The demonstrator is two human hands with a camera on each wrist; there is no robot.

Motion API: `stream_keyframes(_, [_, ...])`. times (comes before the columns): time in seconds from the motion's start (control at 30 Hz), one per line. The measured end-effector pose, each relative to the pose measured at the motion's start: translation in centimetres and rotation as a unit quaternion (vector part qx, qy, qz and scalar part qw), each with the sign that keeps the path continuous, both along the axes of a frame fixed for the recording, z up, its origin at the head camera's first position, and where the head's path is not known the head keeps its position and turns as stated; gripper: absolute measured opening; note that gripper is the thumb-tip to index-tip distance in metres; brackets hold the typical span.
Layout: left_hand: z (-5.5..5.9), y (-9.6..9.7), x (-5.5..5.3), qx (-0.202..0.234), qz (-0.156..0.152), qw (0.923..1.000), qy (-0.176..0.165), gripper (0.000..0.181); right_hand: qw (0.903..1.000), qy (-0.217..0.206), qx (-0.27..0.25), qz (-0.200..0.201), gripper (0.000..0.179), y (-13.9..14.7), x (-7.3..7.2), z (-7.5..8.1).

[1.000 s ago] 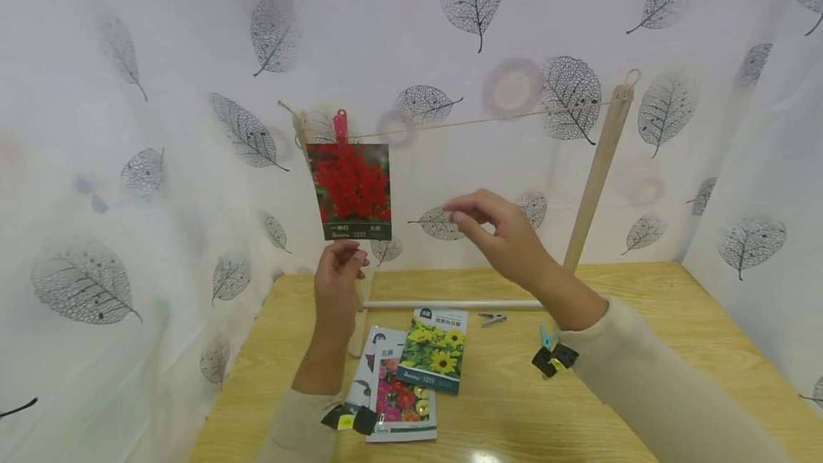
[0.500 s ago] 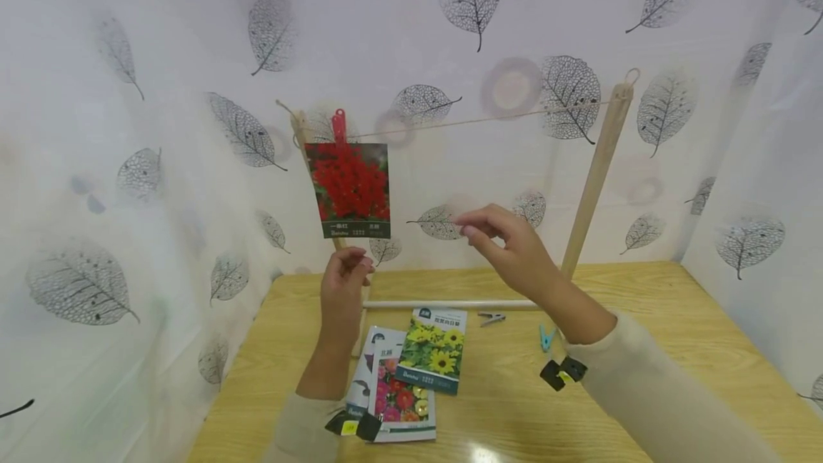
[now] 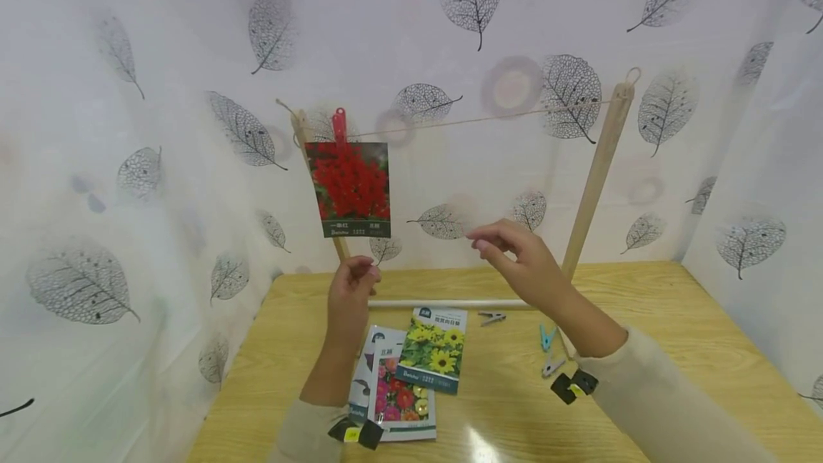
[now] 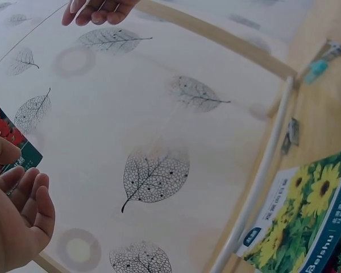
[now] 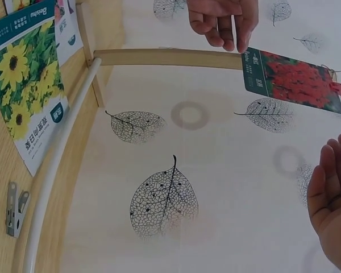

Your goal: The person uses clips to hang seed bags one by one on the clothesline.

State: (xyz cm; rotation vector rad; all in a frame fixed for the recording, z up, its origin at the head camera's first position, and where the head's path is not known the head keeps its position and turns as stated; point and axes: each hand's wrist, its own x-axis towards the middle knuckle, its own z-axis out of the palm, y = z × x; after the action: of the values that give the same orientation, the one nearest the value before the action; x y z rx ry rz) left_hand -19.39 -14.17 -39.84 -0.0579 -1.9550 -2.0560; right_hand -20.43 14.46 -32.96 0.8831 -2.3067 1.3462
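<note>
A seed packet with red flowers (image 3: 350, 188) hangs from a string (image 3: 476, 121) at the left, held by a red clothespin (image 3: 339, 126). Just below the packet is my left hand (image 3: 350, 291), fingers loosely bent and holding nothing. To the right, beneath the string, my right hand (image 3: 524, 259) hovers in the air, also holding nothing. On the table a yellow sunflower seed packet (image 3: 434, 349) overlaps a packet with pink and red flowers (image 3: 405, 406). Under that one lies a third packet (image 3: 360, 384), mostly hidden.
Two wooden posts (image 3: 594, 184) hold the string, with a white rod (image 3: 450, 303) low between them. Right of the packets on the wooden table (image 3: 675, 377) lie a grey clothespin (image 3: 492, 318), a turquoise clothespin (image 3: 547, 338) and another grey clothespin (image 3: 553, 365). A leaf-patterned curtain (image 3: 411, 20) stands behind.
Both hands have moved down and slightly right, the left one away from the hanging packet's lower edge. The grey clothespin near the right sleeve has come into fuller view. The packet still hangs in place.
</note>
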Motion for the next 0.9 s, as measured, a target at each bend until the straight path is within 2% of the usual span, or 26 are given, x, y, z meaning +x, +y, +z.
stream_keyframes(0.2, [-0.5,0.0,0.1,-0.020,-0.006,0.9995,-0.025,0.022,0.9998,-0.017,0.004,-0.011,0.022,0.6,0.2,-0.9])
stream_keyframes(0.47, [-1.0,0.2,0.2,-0.028,-0.008,0.9988,-0.040,0.024,0.9994,-0.029,0.003,-0.018,0.021,1.4,0.4,-2.1])
stream_keyframes(0.7, [-1.9,0.4,0.5,-0.037,-0.013,0.9972,-0.064,0.024,0.9993,-0.034,-0.006,-0.017,0.021,1.8,0.7,-3.4])
stream_keyframes(0.9, [-2.7,0.6,0.5,-0.036,-0.023,0.9963,-0.074,0.024,0.9985,-0.044,0.006,-0.033,0.020,2.4,0.9,-4.7])
